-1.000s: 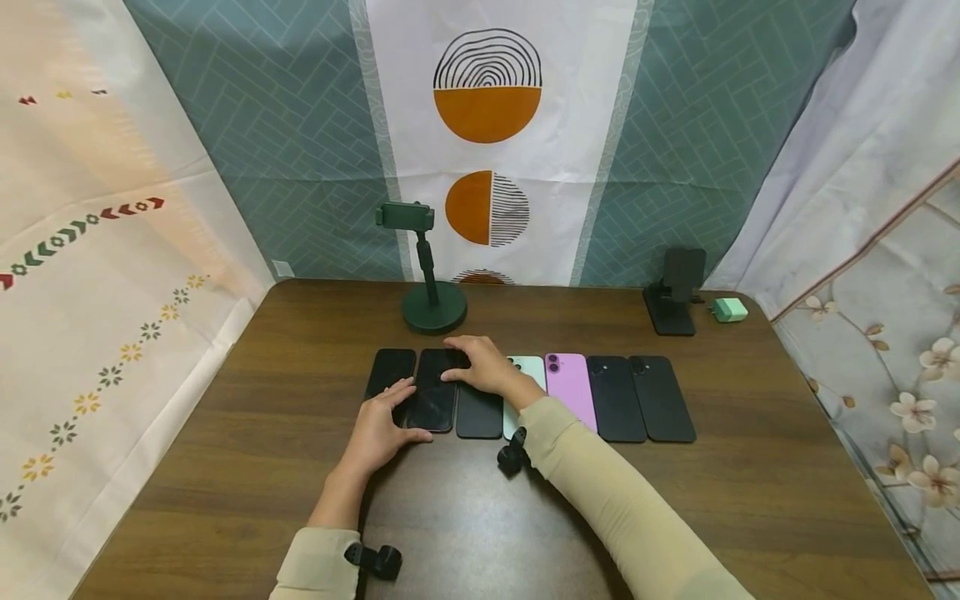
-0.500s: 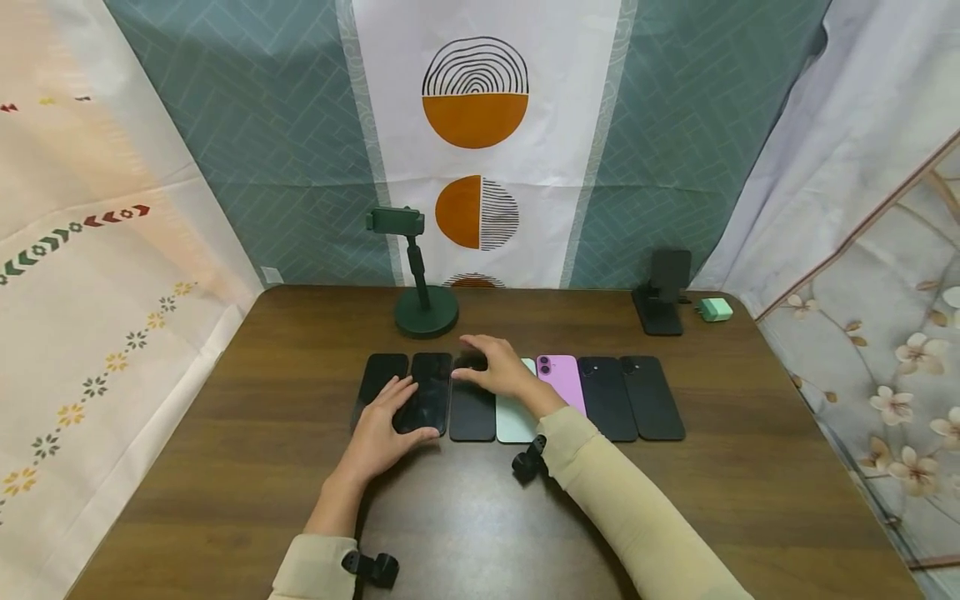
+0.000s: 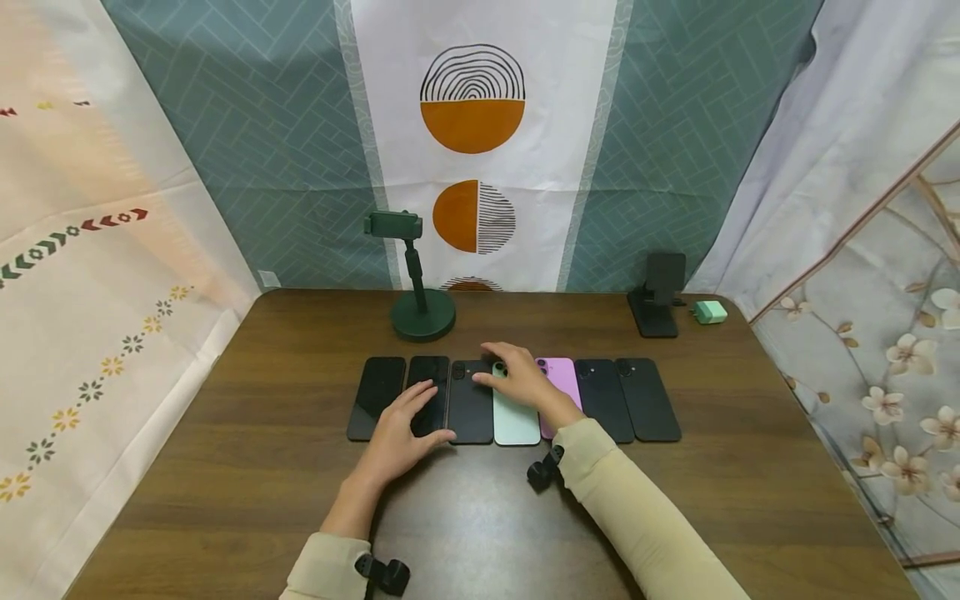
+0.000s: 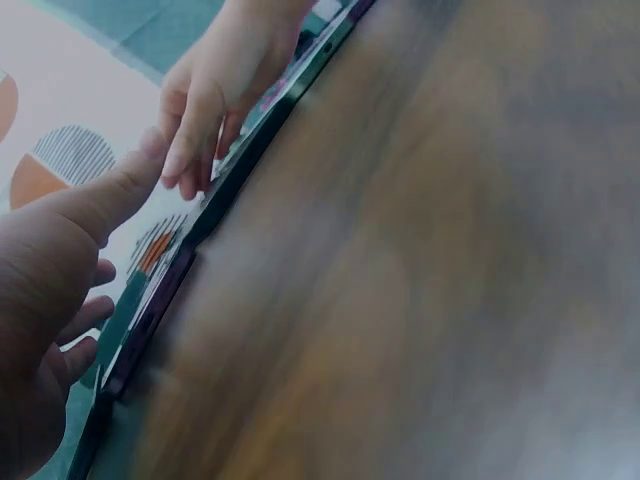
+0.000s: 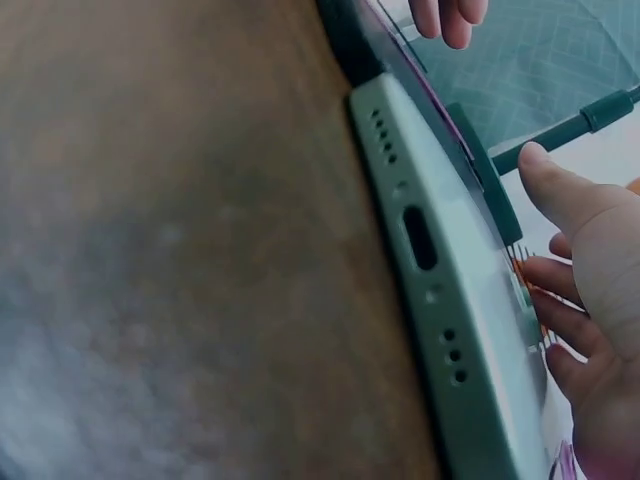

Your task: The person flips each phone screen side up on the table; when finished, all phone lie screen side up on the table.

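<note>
On the brown wood-grained desk (image 3: 262, 467), seven flat, round-cornered phones (image 3: 517, 422) (black, pale green, pink) form a row; above it, the left hand (image 3: 401, 435) and the right hand (image 3: 522, 381) slant inward, fingers wide.

- Before you is a wide brown table (image 3: 225, 508) with wood grain, a pale sheen on its near middle.
- Across its middle, you have seven phones lying flat, side by side.
- From your left: a glossy black phone (image 3: 377, 398), a second black phone (image 3: 429, 371), a dark grey phone (image 3: 471, 410), a mint phone (image 3: 516, 423), a pink phone (image 3: 564, 377), a navy phone (image 3: 602, 400) and a charcoal phone (image 3: 648, 400).
- Beyond them, you see a round-based green stand (image 3: 422, 315) upright.
- Toward your far right corner stand a black stand (image 3: 654, 312) and, just beside it, a pale green charger (image 3: 710, 312).
</note>
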